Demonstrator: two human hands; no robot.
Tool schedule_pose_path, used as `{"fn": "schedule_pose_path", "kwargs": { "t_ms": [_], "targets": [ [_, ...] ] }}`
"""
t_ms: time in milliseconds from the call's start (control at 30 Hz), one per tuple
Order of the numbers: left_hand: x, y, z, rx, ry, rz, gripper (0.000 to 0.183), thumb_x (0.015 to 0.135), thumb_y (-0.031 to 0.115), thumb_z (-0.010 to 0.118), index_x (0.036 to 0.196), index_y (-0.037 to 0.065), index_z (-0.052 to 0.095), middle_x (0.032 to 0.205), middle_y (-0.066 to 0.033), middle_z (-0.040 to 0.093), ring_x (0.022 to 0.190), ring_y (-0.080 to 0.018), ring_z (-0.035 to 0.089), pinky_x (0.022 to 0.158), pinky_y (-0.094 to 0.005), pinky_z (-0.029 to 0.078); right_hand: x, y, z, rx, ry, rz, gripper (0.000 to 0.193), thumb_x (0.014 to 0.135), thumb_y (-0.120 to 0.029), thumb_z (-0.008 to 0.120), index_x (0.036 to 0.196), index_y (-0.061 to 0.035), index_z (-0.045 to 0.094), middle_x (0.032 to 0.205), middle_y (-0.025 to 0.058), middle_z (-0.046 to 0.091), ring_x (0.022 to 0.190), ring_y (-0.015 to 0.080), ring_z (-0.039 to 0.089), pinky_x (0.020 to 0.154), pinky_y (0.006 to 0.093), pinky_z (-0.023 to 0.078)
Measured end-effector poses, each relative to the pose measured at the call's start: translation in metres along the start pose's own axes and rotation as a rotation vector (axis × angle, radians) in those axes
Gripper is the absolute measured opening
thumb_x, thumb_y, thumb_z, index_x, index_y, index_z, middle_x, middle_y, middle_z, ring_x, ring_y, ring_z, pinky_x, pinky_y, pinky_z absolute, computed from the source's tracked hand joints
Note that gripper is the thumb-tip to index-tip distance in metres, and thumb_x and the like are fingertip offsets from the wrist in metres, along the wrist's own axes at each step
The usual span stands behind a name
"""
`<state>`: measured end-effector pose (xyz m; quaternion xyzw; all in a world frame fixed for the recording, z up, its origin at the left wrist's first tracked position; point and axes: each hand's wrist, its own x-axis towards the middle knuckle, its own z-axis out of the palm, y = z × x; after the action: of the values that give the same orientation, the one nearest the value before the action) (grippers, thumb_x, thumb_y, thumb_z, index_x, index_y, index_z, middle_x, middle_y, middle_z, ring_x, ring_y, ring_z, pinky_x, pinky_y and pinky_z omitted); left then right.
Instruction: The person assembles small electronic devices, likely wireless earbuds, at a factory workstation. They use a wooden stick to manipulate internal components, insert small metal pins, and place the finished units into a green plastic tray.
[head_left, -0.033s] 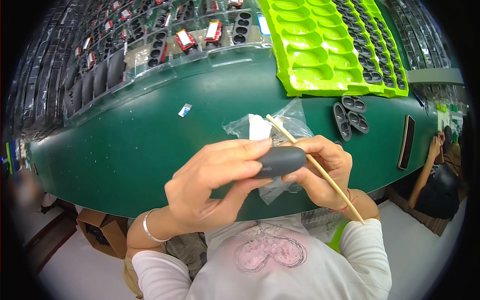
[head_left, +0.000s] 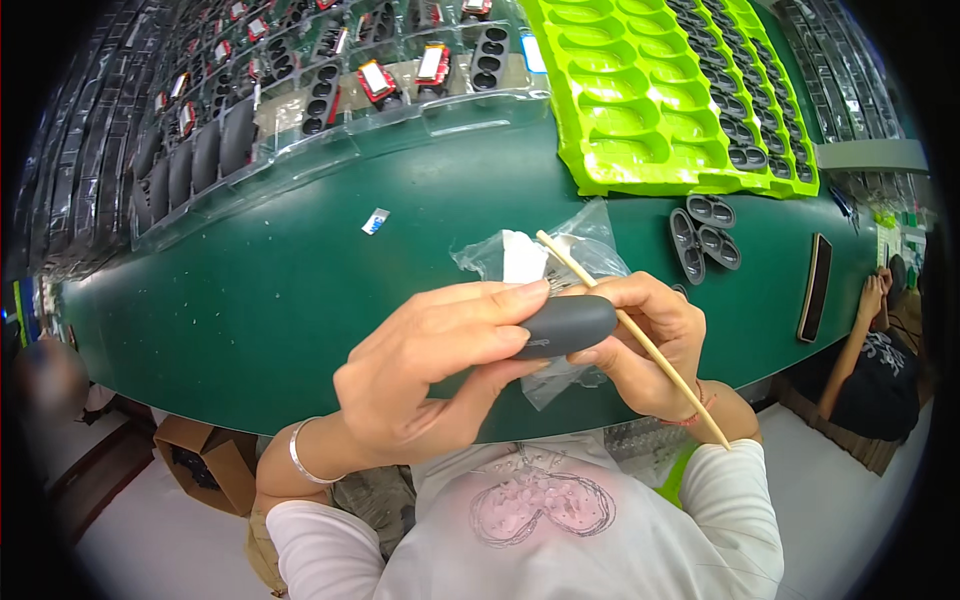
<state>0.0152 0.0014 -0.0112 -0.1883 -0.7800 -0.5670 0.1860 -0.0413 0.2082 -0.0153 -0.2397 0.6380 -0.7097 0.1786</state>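
Observation:
A dark grey rounded earbud case (head_left: pixel 575 326) is held level in front of my chest. My left hand (head_left: pixel 425 365) pinches its left end between thumb and fingers. My right hand (head_left: pixel 650 335) steadies the right end with thumb and fingertips, and also grips a thin wooden stick (head_left: pixel 660 362) that slants from the upper left down toward my right sleeve. Beneath the hands, a crumpled clear plastic bag (head_left: pixel 590 232) lies on the green table (head_left: pixel 300 320), with a white piece (head_left: pixel 523 258) on it. My palms hide part of the bag.
Several black case inserts (head_left: pixel 687 245) lie right of the bag. Beyond them sits a lime-green tray (head_left: pixel 615 150), partly filled with black parts. A clear tray (head_left: pixel 350 145) of parts stands far left. A phone (head_left: pixel 815 287) rests near the right edge, close to another person's arm (head_left: pixel 850 345).
The whole view has shifted very slightly. Both hands keep the same hold on the case and the stick.

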Motion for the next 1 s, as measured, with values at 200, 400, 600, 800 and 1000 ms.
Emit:
{"fn": "schedule_pose_path", "kwargs": {
  "t_ms": [200,400,600,800,1000],
  "targets": [
    [0.012,-0.001,-0.007,0.102,-0.03,-0.021,0.05,0.07,0.007,0.082,0.112,-0.001,0.057,0.103,-0.0175,0.067,0.093,-0.0282,0.065,0.08,-0.0365,0.053,-0.003,-0.003,-0.001,-0.065,0.056,-0.026,0.026,0.079,0.003,0.071,0.103,0.0074,0.059,0.099,0.0164,0.067,0.087,0.0192,0.067,0.077,0.0285,0.054],
    [0.023,0.004,-0.028,0.124,-0.035,-0.165,0.037,0.07,0.002,0.081,0.102,-0.003,0.064,0.096,-0.0143,0.068,0.084,-0.0188,0.065,0.074,-0.0279,0.052,0.006,-0.009,0.009,-0.128,0.066,-0.067,0.027,0.082,0.002,0.067,0.109,0.0065,0.06,0.102,0.0195,0.066,0.09,0.0216,0.067,0.075,0.0301,0.054],
    [0.058,-0.056,-0.091,0.511,0.517,-0.379,0.033,0.077,0.011,0.076,0.105,-0.001,0.064,0.084,-0.0075,0.067,0.073,-0.0111,0.061,0.07,-0.0247,0.05,0.006,-0.008,-0.001,-0.274,0.0,-0.123,0.026,0.086,0.001,0.06,0.113,0.0024,0.061,0.102,0.0156,0.067,0.083,0.0194,0.065,0.075,0.0298,0.052],
    [0.051,-0.081,-0.101,0.869,0.498,-0.447,0.028,0.077,0.017,0.077,0.096,-0.002,0.069,0.085,-0.0058,0.068,0.068,-0.0077,0.059,0.065,-0.0222,0.048,0.004,-0.011,0.001,-0.281,-0.012,-0.113,0.025,0.085,0.004,0.059,0.109,0.0012,0.063,0.099,0.0145,0.068,0.077,0.0186,0.064,0.072,0.0284,0.051],
    [0.048,-0.081,-0.097,1.329,0.425,-0.217,0.025,0.078,0.028,0.074,0.089,0.006,0.071,0.078,-0.0044,0.067,0.084,-0.0208,0.057,0.077,-0.0341,0.046,0.002,-0.011,0.003,-0.287,-0.014,-0.152,0.025,0.084,0.006,0.06,0.108,0.0013,0.063,0.098,0.0148,0.068,0.076,0.0188,0.064,0.072,0.0285,0.051]
  ]
}}
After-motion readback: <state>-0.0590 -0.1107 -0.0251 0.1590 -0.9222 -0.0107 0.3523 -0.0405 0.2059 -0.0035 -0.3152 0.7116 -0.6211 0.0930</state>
